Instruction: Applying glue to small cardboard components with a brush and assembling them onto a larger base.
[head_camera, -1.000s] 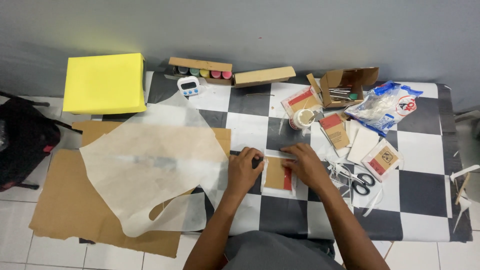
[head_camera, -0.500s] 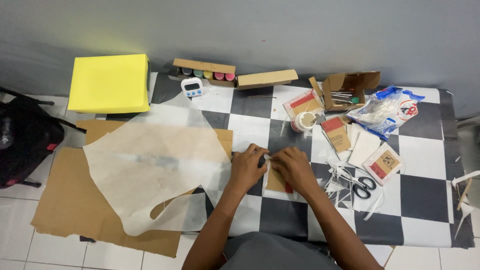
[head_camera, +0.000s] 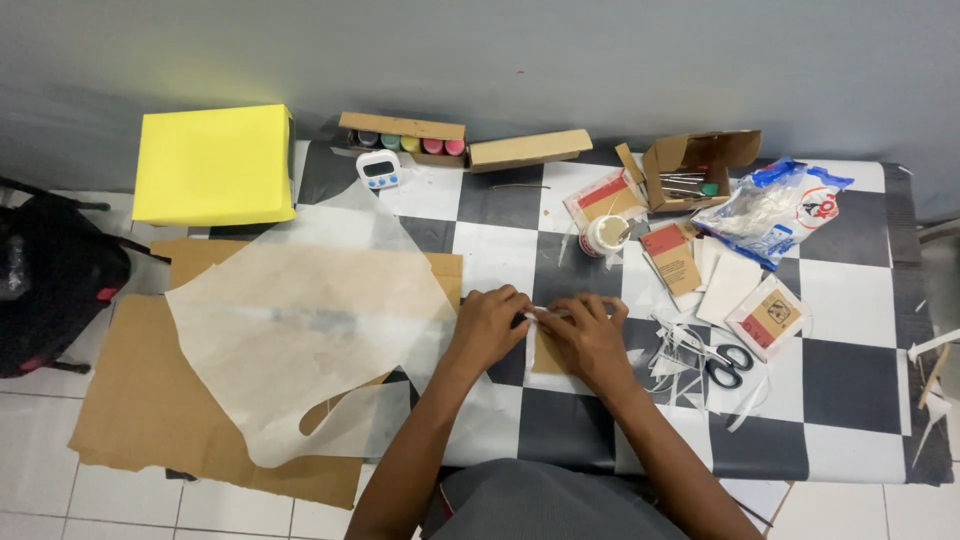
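Both hands (head_camera: 540, 330) pinching a white paper strip (head_camera: 531, 340), scissors (head_camera: 722, 364) and paper scraps (head_camera: 668, 358) just right.

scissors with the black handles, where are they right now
In the head view the scissors lie on the checkered mat, just right of the right hand, among white paper scraps.

Two bare forearms enter from the lower edge, with no sleeves, watch or bracelet showing on them. The left hand (head_camera: 487, 327) and right hand (head_camera: 590, 340) wear no gloves, and no rings show on the fingers (head_camera: 515, 300). A dark grey cloth garment (head_camera: 545, 505) covers the lap below.
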